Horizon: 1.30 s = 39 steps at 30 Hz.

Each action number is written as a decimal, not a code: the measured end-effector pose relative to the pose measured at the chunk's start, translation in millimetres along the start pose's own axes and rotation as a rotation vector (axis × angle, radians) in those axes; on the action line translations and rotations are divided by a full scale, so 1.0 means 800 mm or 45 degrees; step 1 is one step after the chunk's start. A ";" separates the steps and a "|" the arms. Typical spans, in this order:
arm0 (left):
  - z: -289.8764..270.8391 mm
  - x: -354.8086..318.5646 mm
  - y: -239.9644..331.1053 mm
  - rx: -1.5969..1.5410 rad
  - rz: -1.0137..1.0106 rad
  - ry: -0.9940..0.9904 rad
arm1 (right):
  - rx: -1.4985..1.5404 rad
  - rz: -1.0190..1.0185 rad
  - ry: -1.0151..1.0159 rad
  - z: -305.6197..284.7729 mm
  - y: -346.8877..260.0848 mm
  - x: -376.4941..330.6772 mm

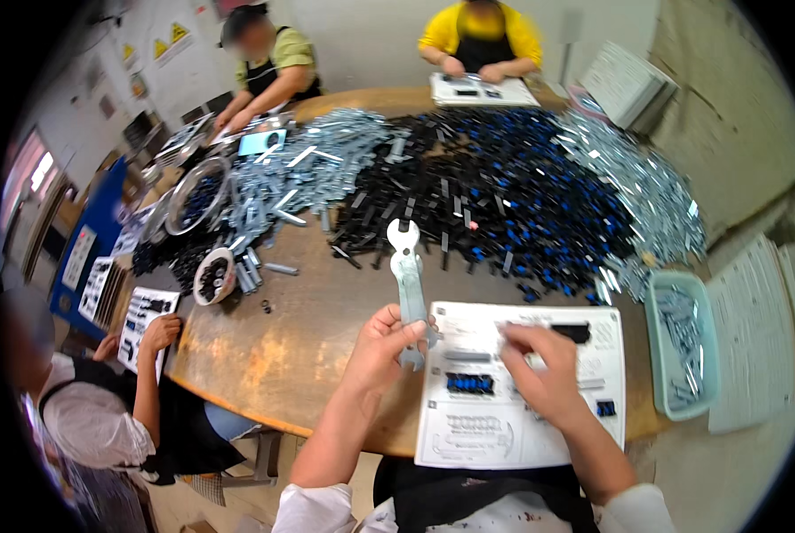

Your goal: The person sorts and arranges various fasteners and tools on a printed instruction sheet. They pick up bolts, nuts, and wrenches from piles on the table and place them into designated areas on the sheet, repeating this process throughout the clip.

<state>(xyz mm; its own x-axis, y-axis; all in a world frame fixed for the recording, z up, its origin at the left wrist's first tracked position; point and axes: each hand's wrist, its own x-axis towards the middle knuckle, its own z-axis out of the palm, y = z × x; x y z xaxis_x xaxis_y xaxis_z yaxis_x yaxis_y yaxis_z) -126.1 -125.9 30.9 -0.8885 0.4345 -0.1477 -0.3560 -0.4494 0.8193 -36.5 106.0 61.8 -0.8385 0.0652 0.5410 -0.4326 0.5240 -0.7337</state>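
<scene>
My left hand (381, 348) is closed around flat silver wrenches (407, 277), held upright at the left edge of a white printed sheet (522, 441). Their open-jawed heads point away from me; whether two or more are stacked is hard to tell. Over the sheet hovers my right hand (544, 371), its fingers bent and slightly blurred, so a grip on anything does not show. On the sheet lie a grey metal bar (467, 357), a black-and-blue block of bits (470, 384), a black piece (571, 333) and a smaller black-and-blue piece (605, 408).
Heaps of black and blue parts (504, 191) and silver metal parts (348, 147) cover the wooden table (264, 355). A pale green bin (655, 355) with metal pieces stands at right, a white bowl (228, 289) at left. Three other people work around the table.
</scene>
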 end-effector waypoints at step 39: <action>0.136 -0.033 -0.155 -0.140 0.475 -0.227 | 0.253 0.570 -0.308 -0.029 -0.033 -0.081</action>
<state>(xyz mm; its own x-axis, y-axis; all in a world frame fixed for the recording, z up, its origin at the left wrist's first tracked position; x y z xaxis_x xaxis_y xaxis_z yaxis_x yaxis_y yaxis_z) -27.0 3.4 -6.3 -0.9016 0.3503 0.2539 -0.0568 -0.6777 0.7332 36.6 107.6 55.6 -0.9973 0.0355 0.0648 -0.0502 0.3178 -0.9468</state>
